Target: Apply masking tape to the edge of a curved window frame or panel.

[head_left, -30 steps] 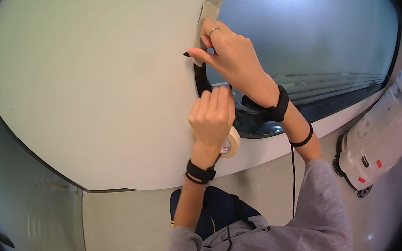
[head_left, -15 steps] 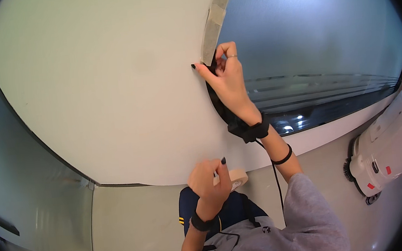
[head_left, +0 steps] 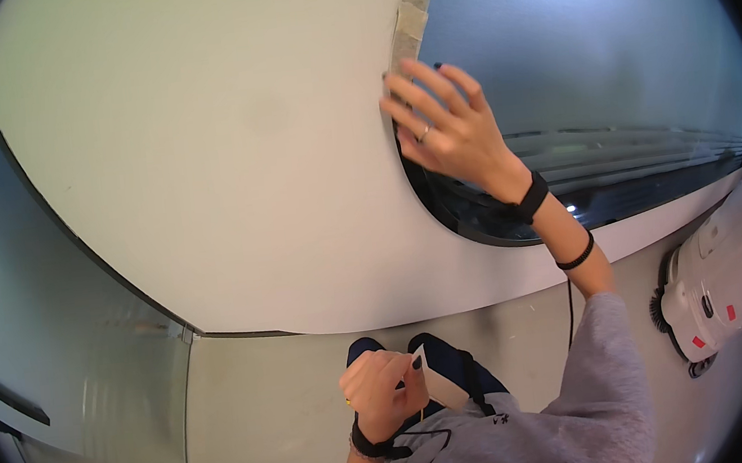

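My right hand (head_left: pixel 451 128) is open, its fingers spread over the lower end of a beige-grey masking tape strip (head_left: pixel 411 24). That strip runs along the left edge of a dark glossy window (head_left: pixel 588 55) set in a large white curved panel (head_left: pixel 201 159). Whether the fingertips touch the surface I cannot tell. Below, in front of my body, my left hand (head_left: pixel 384 393) is closed around a roll of beige masking tape (head_left: pixel 442 379). The fingers hide part of the roll.
A white wheeled machine with a black round brush (head_left: pixel 659 310) stands on the floor at the right. On the left is a transparent glass panel (head_left: pixel 130 392) beside the dark edge of the white panel. Pale floor (head_left: pixel 262 397) lies below.
My right hand has gone from a pinch at the tape strip's lower end to spread fingers, turned palm toward the surface. My left hand, with the roll, has come down closer to my body.
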Demonstrator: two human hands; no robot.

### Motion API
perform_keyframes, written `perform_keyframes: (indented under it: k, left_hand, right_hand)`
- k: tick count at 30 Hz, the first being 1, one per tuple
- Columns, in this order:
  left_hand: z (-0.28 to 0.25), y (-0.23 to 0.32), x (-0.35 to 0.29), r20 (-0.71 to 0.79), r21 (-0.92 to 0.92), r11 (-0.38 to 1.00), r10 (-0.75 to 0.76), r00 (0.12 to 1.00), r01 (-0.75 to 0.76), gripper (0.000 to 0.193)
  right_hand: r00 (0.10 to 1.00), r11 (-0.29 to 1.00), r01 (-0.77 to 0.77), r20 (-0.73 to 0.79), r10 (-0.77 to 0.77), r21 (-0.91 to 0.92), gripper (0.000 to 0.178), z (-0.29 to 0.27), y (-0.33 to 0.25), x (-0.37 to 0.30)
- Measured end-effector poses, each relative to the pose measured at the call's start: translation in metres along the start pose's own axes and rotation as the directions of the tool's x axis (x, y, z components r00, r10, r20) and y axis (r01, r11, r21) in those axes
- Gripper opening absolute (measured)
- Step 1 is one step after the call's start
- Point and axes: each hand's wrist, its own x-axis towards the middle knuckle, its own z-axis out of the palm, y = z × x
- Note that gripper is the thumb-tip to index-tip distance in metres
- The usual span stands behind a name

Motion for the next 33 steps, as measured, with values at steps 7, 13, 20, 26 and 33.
perform_keyframes:
  k: [7,13,20,26,33]
  left_hand:
    - [0.005,-0.002,0.016,0.097,-0.102,0.994,0.038,0.995,-0.028,0.005]
    - [-0.018,-0.013,0.048,0.228,-0.147,0.985,-0.055,0.972,0.091,0.015]
    - [-0.015,-0.006,-0.039,0.402,0.085,0.996,-0.03,0.915,-0.005,0.046]
    - [-0.014,0.008,-0.052,0.217,0.22,0.938,-0.316,0.923,0.27,0.019]
    - [-0.025,0.034,-0.086,0.419,0.132,0.798,-0.583,0.696,0.588,0.075]
  right_hand:
    - [0.981,0.965,-0.153,0.15,0.123,0.211,0.022,-0.025,-0.004,-0.004]
    - [0.912,0.031,-0.387,0.378,0.16,0.921,0.041,-0.094,-0.08,-0.027]
    - [0.68,-0.196,-0.558,0.579,0.45,0.807,0.03,-0.136,-0.161,-0.111]
    - [0.661,0.067,-0.7,0.61,0.436,0.711,0.02,-0.139,-0.161,-0.103]
    - [0.726,0.201,-0.673,0.585,0.36,0.712,0.02,-0.124,-0.168,-0.1]
